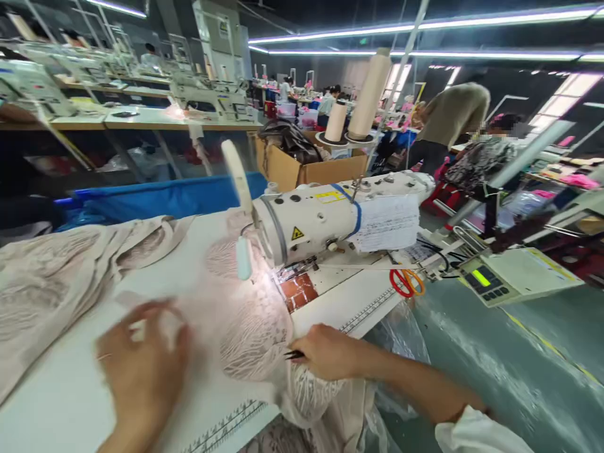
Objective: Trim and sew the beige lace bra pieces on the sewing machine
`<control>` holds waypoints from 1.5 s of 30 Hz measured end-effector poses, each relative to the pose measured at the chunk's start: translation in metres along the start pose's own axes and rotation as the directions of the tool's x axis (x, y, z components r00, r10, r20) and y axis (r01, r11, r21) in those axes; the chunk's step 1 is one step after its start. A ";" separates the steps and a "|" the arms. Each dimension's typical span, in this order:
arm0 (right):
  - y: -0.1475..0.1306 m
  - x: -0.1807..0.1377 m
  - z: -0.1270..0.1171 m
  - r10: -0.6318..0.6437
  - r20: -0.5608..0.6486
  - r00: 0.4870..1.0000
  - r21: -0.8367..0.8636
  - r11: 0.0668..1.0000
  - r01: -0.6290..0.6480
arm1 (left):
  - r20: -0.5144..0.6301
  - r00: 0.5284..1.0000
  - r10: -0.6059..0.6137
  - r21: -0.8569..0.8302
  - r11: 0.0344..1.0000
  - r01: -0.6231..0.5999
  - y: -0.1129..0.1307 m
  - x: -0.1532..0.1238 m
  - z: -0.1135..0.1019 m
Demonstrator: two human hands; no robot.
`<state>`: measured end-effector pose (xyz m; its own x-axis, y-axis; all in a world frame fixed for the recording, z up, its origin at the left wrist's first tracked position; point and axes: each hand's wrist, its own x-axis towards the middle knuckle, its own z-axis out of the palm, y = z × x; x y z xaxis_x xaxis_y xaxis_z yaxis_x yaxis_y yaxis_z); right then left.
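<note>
My left hand (146, 362) is over the white table at the left, fingers bent and smeared by motion. Sheer pale fabric (198, 314) lies beside its fingertips; whether they grip it I cannot tell. At the front edge of the sewing machine bed, my right hand (325, 352) is closed round a small black pointed tool (295, 355), tips facing left; its exact kind is unclear. Under these tips lies a pale pink lace garment piece (257, 336), running up to the lit needle area of the sewing machine (306, 220) and hanging over the table edge.
More lace pieces (42, 277) are heaped at the left. Scissors (406, 282) with red and orange handles lie right of the machine, near a control panel (486, 280). Thread cones (370, 94) and a cardboard box (325, 173) stand behind. Other people work farther back.
</note>
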<state>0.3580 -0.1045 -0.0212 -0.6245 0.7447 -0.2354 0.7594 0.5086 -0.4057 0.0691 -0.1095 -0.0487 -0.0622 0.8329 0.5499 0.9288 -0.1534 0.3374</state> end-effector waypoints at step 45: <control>0.048 0.079 0.002 0.261 -0.486 0.834 0.037 0.960 -0.279 | 0.309 0.759 0.573 0.002 0.798 -0.603 0.089 0.012 0.094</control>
<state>0.3447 -0.0226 -0.0612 -0.2340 0.9640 0.1266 0.8961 0.2644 -0.3565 0.1856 -0.0634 -0.0834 0.5980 0.7087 0.3743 0.7791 -0.6236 -0.0641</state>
